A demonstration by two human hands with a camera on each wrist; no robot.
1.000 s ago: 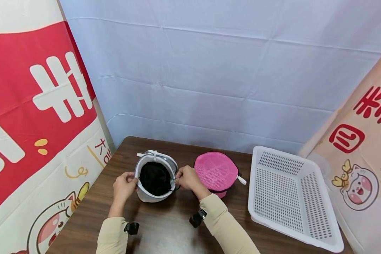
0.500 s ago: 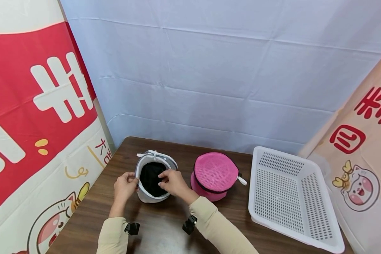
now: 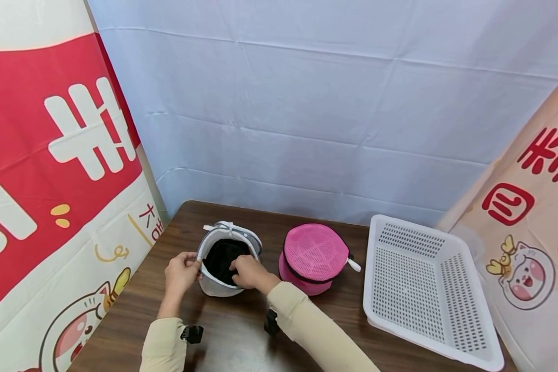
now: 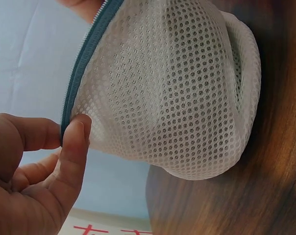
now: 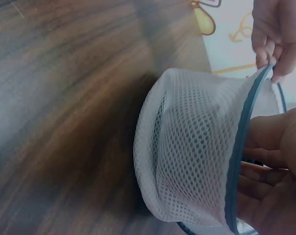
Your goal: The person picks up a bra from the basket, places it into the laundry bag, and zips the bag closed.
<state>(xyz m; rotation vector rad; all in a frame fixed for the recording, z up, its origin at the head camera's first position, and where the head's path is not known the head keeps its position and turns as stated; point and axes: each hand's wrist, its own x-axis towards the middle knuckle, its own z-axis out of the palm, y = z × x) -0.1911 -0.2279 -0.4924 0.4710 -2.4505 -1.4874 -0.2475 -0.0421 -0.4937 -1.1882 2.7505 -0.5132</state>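
A white mesh laundry bag (image 3: 216, 287) with a blue-grey zipper edge stands upright on the table, its mouth unzipped and a bundled black cloth (image 3: 220, 261) inside. At the left of the rim, my left hand (image 3: 182, 274) pinches the zipper edge (image 4: 79, 73) between thumb and fingers. My right hand (image 3: 252, 273) reaches over the right side of the rim into the bag, close on the black cloth. In the right wrist view, the fingers of my right hand (image 5: 278, 171) pass inside the mouth; their tips are hidden, and I cannot tell whether they grip the cloth.
Just right of the bag stands a pink mesh bag (image 3: 315, 250) with a black zipper band and a white tab. Farther right sits a white perforated plastic basket (image 3: 372, 305). Printed curtains hang on both sides, and a pale blue cloth hangs behind the wooden table (image 3: 232, 336).
My right hand has left a black strap at the right rim and moved left and down into the bag. The black cloth sits a little differently. My left hand keeps its hold.
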